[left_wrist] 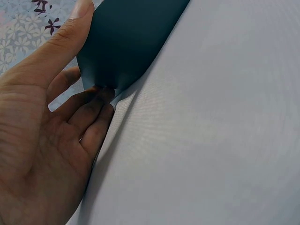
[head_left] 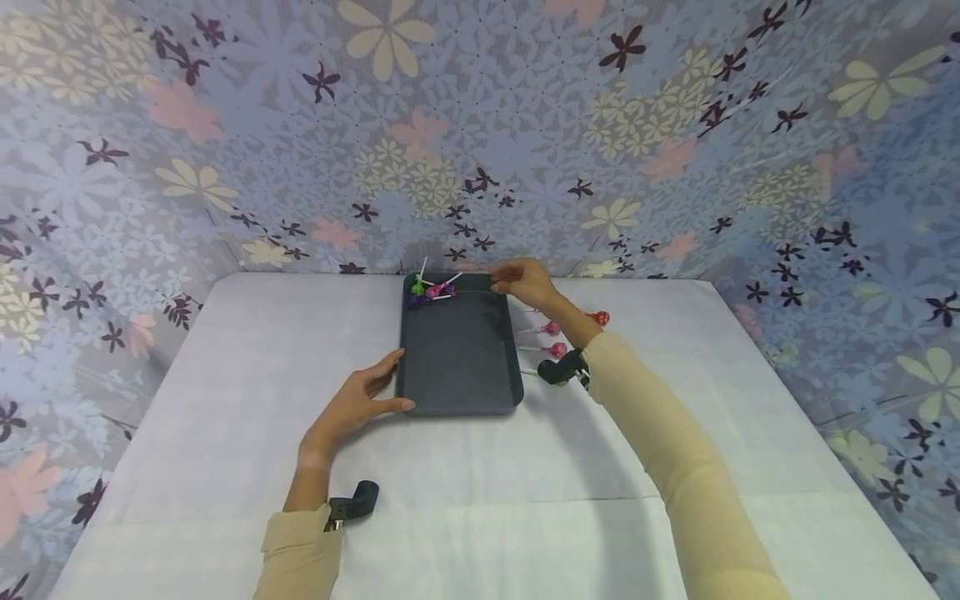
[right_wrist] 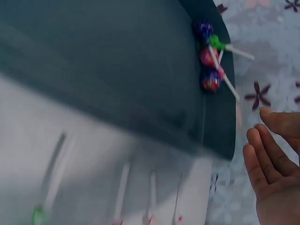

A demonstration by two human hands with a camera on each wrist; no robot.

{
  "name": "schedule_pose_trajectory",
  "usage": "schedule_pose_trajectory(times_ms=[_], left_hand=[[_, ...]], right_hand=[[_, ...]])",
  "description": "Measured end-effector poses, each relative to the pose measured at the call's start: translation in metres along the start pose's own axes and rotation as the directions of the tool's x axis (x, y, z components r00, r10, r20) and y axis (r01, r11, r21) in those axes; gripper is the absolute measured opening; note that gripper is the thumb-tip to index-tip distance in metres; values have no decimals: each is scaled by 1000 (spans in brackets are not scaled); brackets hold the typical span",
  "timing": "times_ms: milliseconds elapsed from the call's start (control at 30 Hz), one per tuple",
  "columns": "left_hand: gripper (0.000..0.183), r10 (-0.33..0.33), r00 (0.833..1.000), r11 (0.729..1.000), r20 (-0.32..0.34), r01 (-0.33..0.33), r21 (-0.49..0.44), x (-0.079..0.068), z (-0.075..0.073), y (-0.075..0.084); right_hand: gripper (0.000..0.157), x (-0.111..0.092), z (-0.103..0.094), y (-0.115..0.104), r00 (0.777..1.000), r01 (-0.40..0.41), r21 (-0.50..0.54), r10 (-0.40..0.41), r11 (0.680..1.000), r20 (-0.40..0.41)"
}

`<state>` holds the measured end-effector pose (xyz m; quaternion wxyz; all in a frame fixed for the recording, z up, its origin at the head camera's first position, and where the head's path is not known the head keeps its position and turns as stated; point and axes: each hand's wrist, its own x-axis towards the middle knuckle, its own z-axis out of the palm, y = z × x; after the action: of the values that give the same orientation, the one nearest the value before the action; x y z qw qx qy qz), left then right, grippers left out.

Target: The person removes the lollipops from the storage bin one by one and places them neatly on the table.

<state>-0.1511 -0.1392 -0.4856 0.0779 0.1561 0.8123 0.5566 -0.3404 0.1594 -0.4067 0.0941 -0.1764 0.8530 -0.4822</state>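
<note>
A dark grey rectangular tray (head_left: 461, 358) lies on the white-covered table. My left hand (head_left: 360, 400) grips its near left corner, thumb along the rim; in the left wrist view, the fingers (left_wrist: 91, 110) curl in under the tray's edge. Lollipops (head_left: 435, 290) lie bunched in the tray's far left corner, with purple, pink and green wrappers and white sticks. Over the far right corner hovers my right hand (head_left: 528, 285), holding nothing; its fingers look loosely bent in the right wrist view. Right of the tray, several more lollipops (head_left: 557, 350) lie in a column, partly hidden by the right arm.
The white cloth (head_left: 300, 333) covers the table around the tray. Directly behind the table's far edge hangs a flowered fabric (head_left: 480, 150), which also runs along both sides. A dark wrist camera (head_left: 562, 367) on the right arm hangs over the nearest loose lollipop.
</note>
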Motion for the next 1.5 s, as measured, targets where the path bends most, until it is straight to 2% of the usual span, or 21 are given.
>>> schedule_pose_trajectory(times_ms=[267, 433, 700, 800, 900, 1000, 1033, 1200, 1500], left_hand=[[92, 5, 1000, 1000, -2, -5, 1, 3, 0, 0], [92, -4, 1000, 1000, -7, 4, 0, 2, 0, 0], [91, 0, 1000, 1000, -17, 0, -3, -1, -4, -2], [91, 4, 1000, 1000, -13, -4, -7, -1, -3, -4], [92, 6, 1000, 1000, -14, -6, -9, 0, -2, -4], [92, 11, 1000, 1000, -16, -11, -11, -1, -3, -3], [92, 10, 1000, 1000, -17, -10, -14, 0, -2, -2], [93, 5, 1000, 1000, -16, -5, -22, -1, -1, -1], [92, 1, 1000, 1000, -19, -1, -6, -1, 0, -1]], right_hand=[[38, 12, 30, -25, 997, 50, -24, -48, 998, 67], [36, 17, 54, -43, 985, 93, -108, -75, 990, 157], [43, 36, 90, -59, 943, 58, -202, 13, 978, 334], [49, 42, 99, -61, 930, 74, -275, 33, 959, 366], [55, 48, 106, -59, 924, 94, -396, 68, 914, 377], [58, 53, 112, -57, 931, 118, -504, 81, 855, 355], [57, 52, 112, -57, 934, 121, -521, 81, 845, 349], [46, 51, 113, -54, 937, 146, -534, 57, 833, 345], [14, 45, 108, -45, 931, 236, -552, -24, 800, 363]])
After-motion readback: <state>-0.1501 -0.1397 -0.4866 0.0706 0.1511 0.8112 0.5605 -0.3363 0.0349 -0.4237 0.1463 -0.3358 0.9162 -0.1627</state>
